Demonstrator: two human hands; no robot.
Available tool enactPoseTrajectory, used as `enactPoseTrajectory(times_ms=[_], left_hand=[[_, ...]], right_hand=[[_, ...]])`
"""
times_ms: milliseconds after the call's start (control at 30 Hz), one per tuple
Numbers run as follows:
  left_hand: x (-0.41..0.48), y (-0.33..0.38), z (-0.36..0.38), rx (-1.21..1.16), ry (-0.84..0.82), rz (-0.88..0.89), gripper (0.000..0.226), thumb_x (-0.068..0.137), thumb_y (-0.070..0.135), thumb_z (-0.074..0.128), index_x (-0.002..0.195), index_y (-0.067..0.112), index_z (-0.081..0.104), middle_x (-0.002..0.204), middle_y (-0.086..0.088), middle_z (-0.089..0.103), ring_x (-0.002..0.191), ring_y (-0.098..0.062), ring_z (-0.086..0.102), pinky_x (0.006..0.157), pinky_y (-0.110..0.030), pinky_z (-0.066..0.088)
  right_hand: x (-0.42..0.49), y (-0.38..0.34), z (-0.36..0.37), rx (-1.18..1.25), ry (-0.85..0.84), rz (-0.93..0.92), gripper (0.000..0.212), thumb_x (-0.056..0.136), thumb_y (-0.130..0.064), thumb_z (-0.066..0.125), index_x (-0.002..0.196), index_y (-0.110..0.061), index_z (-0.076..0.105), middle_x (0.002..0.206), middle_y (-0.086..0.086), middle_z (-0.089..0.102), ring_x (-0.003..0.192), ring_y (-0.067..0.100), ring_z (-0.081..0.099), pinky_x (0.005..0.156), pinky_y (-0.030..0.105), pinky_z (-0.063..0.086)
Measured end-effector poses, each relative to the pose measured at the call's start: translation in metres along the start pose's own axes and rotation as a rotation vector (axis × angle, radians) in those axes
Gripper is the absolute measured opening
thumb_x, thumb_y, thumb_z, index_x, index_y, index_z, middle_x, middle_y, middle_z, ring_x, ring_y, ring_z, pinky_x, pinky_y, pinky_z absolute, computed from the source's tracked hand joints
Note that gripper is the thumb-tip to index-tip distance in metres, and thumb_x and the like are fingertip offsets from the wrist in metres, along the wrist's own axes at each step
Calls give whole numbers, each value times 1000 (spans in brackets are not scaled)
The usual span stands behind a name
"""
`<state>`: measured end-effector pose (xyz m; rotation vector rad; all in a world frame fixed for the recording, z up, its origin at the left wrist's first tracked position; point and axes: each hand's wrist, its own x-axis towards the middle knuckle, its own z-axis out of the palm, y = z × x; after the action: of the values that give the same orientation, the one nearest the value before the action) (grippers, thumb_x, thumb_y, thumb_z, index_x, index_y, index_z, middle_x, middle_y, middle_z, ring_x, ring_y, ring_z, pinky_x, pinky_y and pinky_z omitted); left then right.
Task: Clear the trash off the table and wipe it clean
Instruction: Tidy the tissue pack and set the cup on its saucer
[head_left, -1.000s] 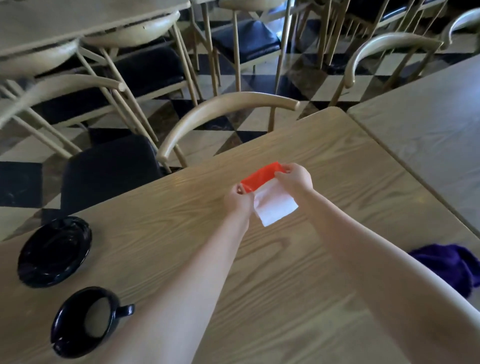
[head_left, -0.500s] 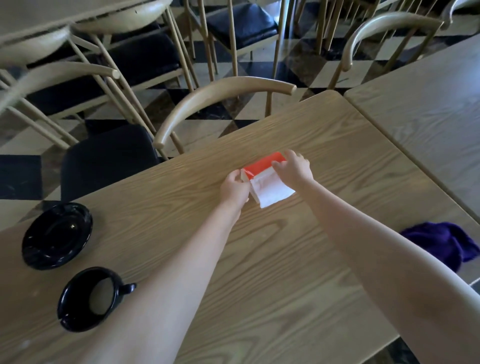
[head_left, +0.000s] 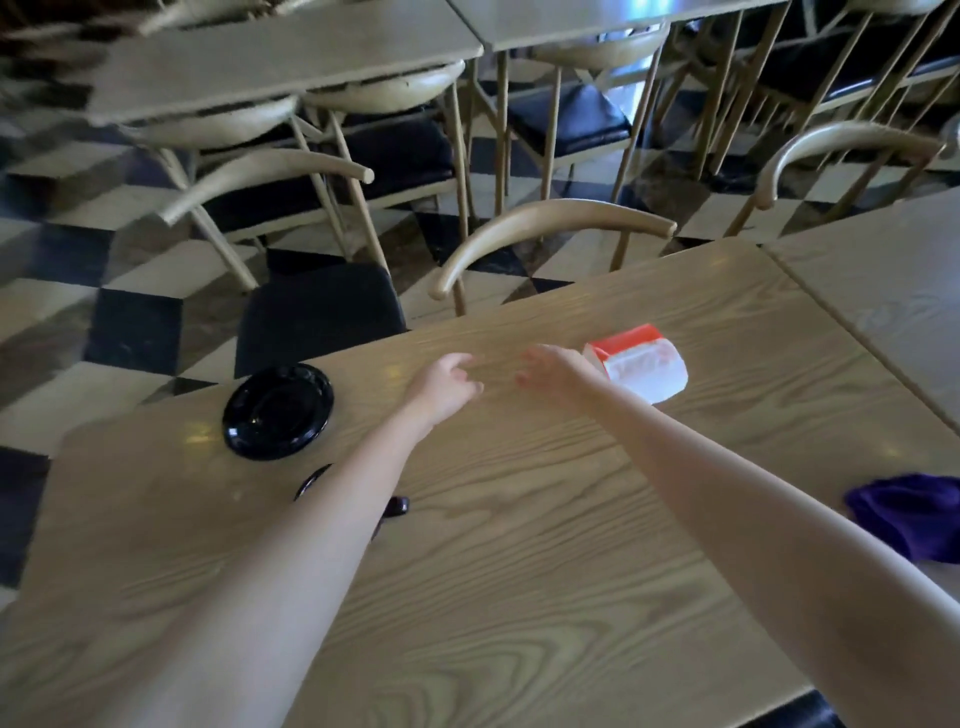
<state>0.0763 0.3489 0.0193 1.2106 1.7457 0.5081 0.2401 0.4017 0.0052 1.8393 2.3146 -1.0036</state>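
A folded red-and-white paper wrapper (head_left: 639, 364) lies flat on the wooden table (head_left: 519, 571), toward its far right. My right hand (head_left: 553, 371) hovers just left of the wrapper, fingers apart, holding nothing. A little further left, my left hand (head_left: 441, 387) is over the bare wood, its fingers loosely curled and empty. A purple cloth (head_left: 914, 514) sits bunched at the table's right edge. Near the far left of the table rests a black saucer (head_left: 278, 410). My left forearm covers most of a black cup (head_left: 363, 499).
A wooden chair (head_left: 550, 228) with a black seat (head_left: 317, 312) stands at the table's far side. A second table (head_left: 893, 291) adjoins on the right. More chairs and tables fill the checkered floor beyond.
Both hands have let go of the wrapper, which now lies on the table, and have moved left of it. My view has swung, showing more of the room.
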Motion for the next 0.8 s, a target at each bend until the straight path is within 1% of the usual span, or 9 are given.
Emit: enactPoseTrajectory(times_ms=[100, 267, 300, 400, 433, 500, 567, 667, 800], left_hand=[[-27, -38, -45, -11, 74, -27, 50, 87, 25, 62, 135, 24, 47, 130, -2, 54, 116, -21, 52, 101, -41, 44], [-63, -114, -102, -111, 266, -171, 46, 86, 19, 62, 130, 24, 53, 129, -3, 57, 113, -21, 55, 101, -41, 44], [-68, -129, -107, -149, 277, -208, 47, 86, 17, 62, 131, 22, 52, 130, -5, 56, 113, -22, 55, 102, -41, 44], [-77, -167, -106, -195, 227, -297, 50, 86, 17, 62, 134, 20, 48, 135, -9, 52, 118, -26, 53, 104, -45, 42], [-79, -174, -103, -200, 201, -311, 51, 87, 17, 61, 136, 19, 47, 133, -10, 52, 116, -26, 53, 103, -45, 43], [-81, -181, -95, -230, 160, -318, 52, 89, 14, 59, 138, 17, 44, 118, -8, 52, 103, -24, 55, 98, -43, 48], [-80, -186, -87, -262, 132, -318, 51, 90, 11, 56, 139, 16, 42, 111, -5, 51, 94, -23, 55, 92, -41, 52], [-74, -193, -80, -281, 163, -308, 46, 90, 2, 50, 135, 13, 47, 115, -10, 58, 94, -26, 56, 92, -45, 52], [-73, -194, -80, -370, 186, -324, 42, 91, -5, 44, 130, 6, 51, 110, -11, 54, 94, -25, 54, 75, -35, 54]], right_hand=[[-14, -41, 29, 143, -70, -42, 44, 93, -30, 53, 133, -11, 49, 135, 11, 53, 121, 28, 52, 97, 32, 41], [-29, -87, 88, 263, -188, -8, 46, 93, -33, 52, 136, -19, 46, 137, 8, 51, 117, 24, 54, 92, 31, 46], [-32, -93, 100, 240, -200, -3, 45, 93, -31, 50, 137, -20, 46, 138, 7, 51, 115, 23, 54, 89, 28, 47], [-40, -106, 131, 226, -227, -10, 39, 96, -24, 44, 134, -18, 49, 132, 7, 56, 94, 17, 52, 64, 19, 45], [-44, -109, 139, 229, -237, 2, 37, 96, -22, 43, 132, -17, 50, 129, 7, 58, 91, 18, 53, 60, 18, 45], [-46, -113, 154, 215, -245, 8, 30, 97, -23, 41, 119, -12, 58, 116, 8, 63, 94, 24, 58, 69, 26, 47], [-49, -117, 163, 189, -252, 28, 30, 97, -27, 39, 99, -6, 60, 95, 9, 62, 88, 25, 57, 72, 32, 44], [-50, -115, 173, 268, -243, 68, 39, 96, -31, 38, 98, 1, 60, 87, 12, 62, 84, 31, 63, 79, 42, 51], [-53, -113, 179, 345, -211, 95, 29, 96, -31, 39, 96, -11, 60, 85, 8, 66, 78, 24, 68, 76, 36, 56]])
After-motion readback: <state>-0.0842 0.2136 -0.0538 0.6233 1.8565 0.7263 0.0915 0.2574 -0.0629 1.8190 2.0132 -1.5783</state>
